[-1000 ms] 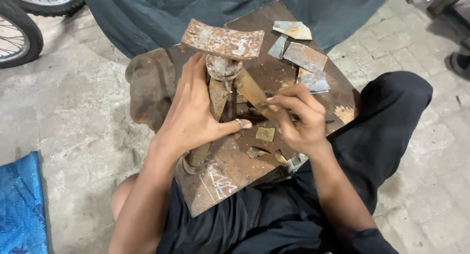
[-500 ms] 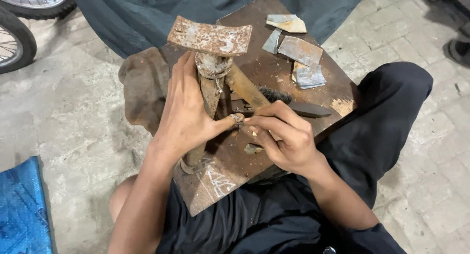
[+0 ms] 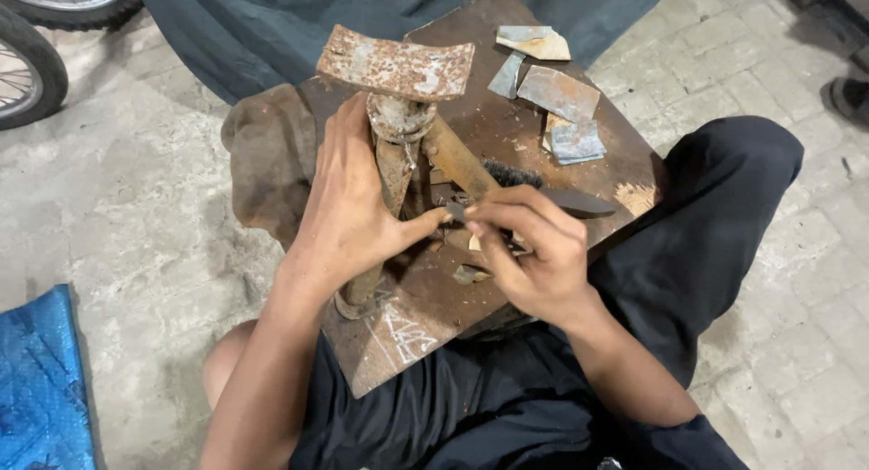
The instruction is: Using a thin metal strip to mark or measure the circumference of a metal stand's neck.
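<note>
the left hand (image 3: 358, 212) is wrapped around the rusty upright iron post with a flat curved plate on top (image 3: 396, 126), fingers closed along the stem and the thumb stretched out to the right. the right hand (image 3: 534, 248) is closed in a pinch on a thin dark flat metal strip (image 3: 566, 201), which lies nearly level and points away to the right; its near end meets the left thumb tip just beside the post's stem. so both hands are together at one spot, low against the post.

the post stands on a brown rusted square board (image 3: 507, 135) that rests across the person's lap over a dark cloth; it looks heavy, stiff and rough with rust, so it likely gives a sure grip at the stem and is awkward to lift by its wide top. the strip looks light, thin and stiff, probably sharp along its edges, and is best pinched on its flat faces near the working end, as it is now.

on the far part of the board lie several grey-blue cut pieces of sheet metal (image 3: 561, 117), and a small black bristle brush (image 3: 509, 173) sits just beyond the strip. smaller offcuts (image 3: 471, 273) lie under the right hand. a bicycle wheel (image 3: 32, 62) and a blue tarp (image 3: 41, 379) lie at the left on the paved floor.
</note>
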